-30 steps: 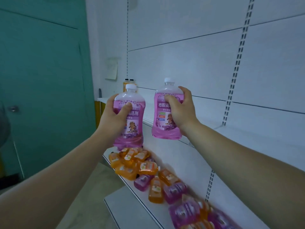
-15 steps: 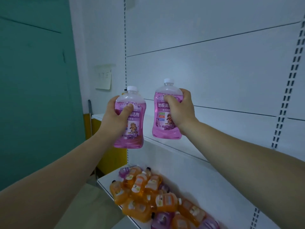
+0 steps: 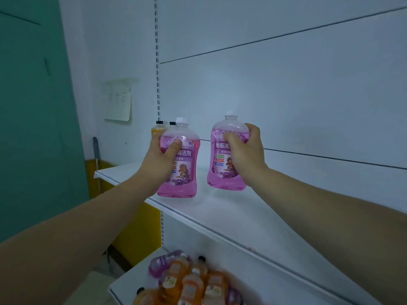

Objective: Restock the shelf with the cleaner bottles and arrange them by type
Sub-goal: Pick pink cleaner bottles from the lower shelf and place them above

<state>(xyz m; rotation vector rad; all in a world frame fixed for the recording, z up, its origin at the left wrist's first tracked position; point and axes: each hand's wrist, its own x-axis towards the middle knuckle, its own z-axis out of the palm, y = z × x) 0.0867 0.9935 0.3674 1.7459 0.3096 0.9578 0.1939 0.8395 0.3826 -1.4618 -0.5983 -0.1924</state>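
My left hand [image 3: 161, 160] grips a pink cleaner bottle [image 3: 184, 172] with a white cap, held upright over the front edge of the white upper shelf [image 3: 220, 208]. A second pink cleaner bottle [image 3: 222, 164] of the same kind is in my right hand [image 3: 246, 155], upright just above the shelf surface, a little to the right of the first. Behind my left hand, two orange bottles with black caps [image 3: 157, 128] stand at the shelf's far left end, mostly hidden.
On the lower shelf [image 3: 130, 282] lies a heap of orange and purple bottles [image 3: 189, 280]. The white back panel [image 3: 286, 95] closes the shelf behind. A paper note [image 3: 119, 102] hangs on the wall, and a teal door [image 3: 33, 128] is at left.
My view has tilted up and closer to the upper shelf. Both hands have carried their pink bottles forward over it, and the lower heap has slid toward the bottom of the view.
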